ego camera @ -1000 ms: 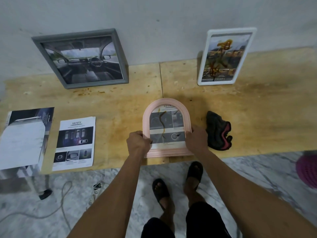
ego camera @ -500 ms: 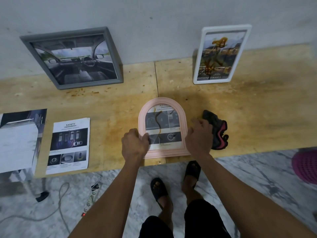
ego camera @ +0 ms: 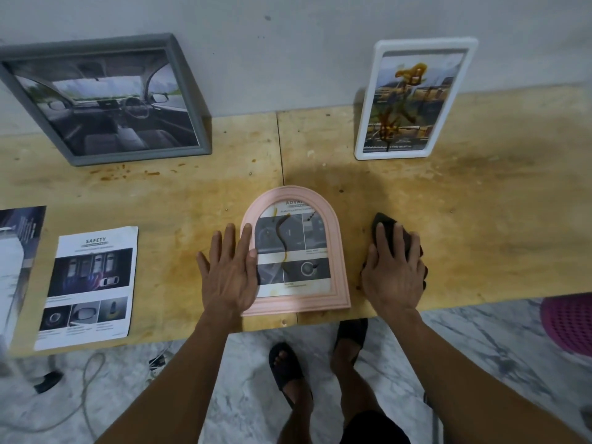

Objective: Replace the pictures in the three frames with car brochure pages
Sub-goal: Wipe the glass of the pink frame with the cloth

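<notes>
A pink arched frame (ego camera: 333, 251) lies flat near the wooden table's (ego camera: 480, 219) front edge, a brochure page with a brown streak inside it. My left hand (ego camera: 229, 270) rests flat with straight fingers on the frame's left side. My right hand (ego camera: 395, 270) lies over a dark cloth (ego camera: 382, 224) just right of the frame, fingers bent on it. A grey frame (ego camera: 105, 100) with a car interior picture and a white frame (ego camera: 413, 97) with a stained page lean against the wall.
A loose "SAFETY" brochure page (ego camera: 91, 283) lies at the left, with another brochure (ego camera: 16, 257) at the left edge. A pink basket (ego camera: 568, 322) stands on the marble floor at right. Cables (ego camera: 86, 379) lie under the table's left part.
Both hands let go of the pink frame. My left hand opened flat onto its left side; my right hand moved right onto the dark cloth.
</notes>
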{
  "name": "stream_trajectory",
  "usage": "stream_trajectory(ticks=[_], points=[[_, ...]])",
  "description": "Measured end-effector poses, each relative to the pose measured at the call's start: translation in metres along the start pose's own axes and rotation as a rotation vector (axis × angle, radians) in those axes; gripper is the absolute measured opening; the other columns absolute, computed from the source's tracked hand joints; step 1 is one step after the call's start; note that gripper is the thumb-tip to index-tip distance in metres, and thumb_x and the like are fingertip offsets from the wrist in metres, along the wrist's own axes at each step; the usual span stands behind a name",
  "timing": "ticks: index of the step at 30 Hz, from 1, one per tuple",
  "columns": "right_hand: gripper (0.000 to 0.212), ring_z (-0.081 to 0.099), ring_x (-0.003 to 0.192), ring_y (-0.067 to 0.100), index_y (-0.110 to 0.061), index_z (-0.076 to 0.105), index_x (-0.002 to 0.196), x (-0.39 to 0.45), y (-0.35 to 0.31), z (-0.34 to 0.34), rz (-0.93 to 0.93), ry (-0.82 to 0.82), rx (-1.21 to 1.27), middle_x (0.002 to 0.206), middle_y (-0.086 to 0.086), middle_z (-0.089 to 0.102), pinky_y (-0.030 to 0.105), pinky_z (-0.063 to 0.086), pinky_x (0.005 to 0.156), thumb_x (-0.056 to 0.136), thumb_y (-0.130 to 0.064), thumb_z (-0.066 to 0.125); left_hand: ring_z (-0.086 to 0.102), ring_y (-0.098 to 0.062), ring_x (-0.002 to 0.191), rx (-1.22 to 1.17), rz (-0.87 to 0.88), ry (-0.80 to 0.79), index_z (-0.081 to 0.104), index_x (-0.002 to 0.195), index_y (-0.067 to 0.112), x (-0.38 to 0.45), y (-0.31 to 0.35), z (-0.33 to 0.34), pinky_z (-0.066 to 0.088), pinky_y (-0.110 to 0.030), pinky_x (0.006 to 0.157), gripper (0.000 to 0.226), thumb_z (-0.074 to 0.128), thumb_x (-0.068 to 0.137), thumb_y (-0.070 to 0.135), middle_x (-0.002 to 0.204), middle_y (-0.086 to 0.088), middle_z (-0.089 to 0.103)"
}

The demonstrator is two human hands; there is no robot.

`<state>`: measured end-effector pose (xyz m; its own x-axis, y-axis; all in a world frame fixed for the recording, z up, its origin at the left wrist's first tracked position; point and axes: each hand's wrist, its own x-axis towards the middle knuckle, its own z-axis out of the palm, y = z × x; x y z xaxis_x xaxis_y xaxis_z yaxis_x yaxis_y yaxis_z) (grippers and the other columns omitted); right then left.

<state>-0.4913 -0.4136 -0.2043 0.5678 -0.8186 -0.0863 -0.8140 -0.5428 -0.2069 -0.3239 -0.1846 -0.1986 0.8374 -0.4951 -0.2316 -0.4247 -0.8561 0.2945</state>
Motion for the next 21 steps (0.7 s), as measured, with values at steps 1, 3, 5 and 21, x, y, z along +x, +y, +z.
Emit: stream_trajectory(ticks=[1, 3, 5, 21], points=[[0.048, 0.018, 0.148, 0.034, -0.03, 0.035, 0.151, -0.001, 0.0, 0.002, -0.008, 0.019, -0.003, 0.159, 0.0, 0.03, 0.056, 0.034, 0.106, 0.104, -0.041, 0.031, -0.006, -0.024, 0.155, -0.019, -0.008, -0.004, 0.001, 0.159, 0.041, 0.0, -0.001, 0.002, -0.001, -0.062, 0.121, 0.055, 0.009, 0.105, 0.052, 0.169, 0.004, 0.001], [0.048, 0.024, 0.145, 0.035, -0.028, 0.04, 0.149, -0.003, 0.001, 0.005, -0.028, 0.077, -0.009, 0.156, 0.001, 0.036, 0.055, 0.036, 0.101, 0.103, -0.041, 0.03, -0.011, -0.021, 0.155, -0.049, -0.022, 0.001, -0.001, 0.158, 0.043, -0.003, 0.001, 0.006, -0.007, -0.06, 0.121, 0.056, 0.004, 0.104, 0.055, 0.168, 0.007, -0.002], [0.045, 0.035, 0.137, 0.036, -0.025, 0.049, 0.143, -0.002, 0.001, 0.008, -0.045, 0.161, 0.006, 0.15, 0.002, 0.046, 0.054, 0.04, 0.092, 0.102, -0.037, 0.036, -0.013, -0.018, 0.154, -0.068, -0.038, 0.019, -0.001, 0.158, 0.043, -0.005, 0.003, 0.008, -0.01, -0.058, 0.121, 0.057, 0.001, 0.102, 0.057, 0.168, 0.01, -0.003], [0.032, 0.051, 0.102, 0.029, -0.007, 0.063, 0.125, 0.036, -0.098, -0.021, -0.35, 0.282, 0.544, 0.117, 0.01, 0.067, 0.025, 0.032, 0.084, 0.101, -0.018, 0.046, -0.02, -0.012, 0.152, -0.08, -0.054, 0.027, -0.006, 0.156, 0.048, -0.004, 0.001, 0.011, -0.014, -0.055, 0.121, 0.057, -0.003, 0.1, 0.06, 0.166, 0.016, -0.009]])
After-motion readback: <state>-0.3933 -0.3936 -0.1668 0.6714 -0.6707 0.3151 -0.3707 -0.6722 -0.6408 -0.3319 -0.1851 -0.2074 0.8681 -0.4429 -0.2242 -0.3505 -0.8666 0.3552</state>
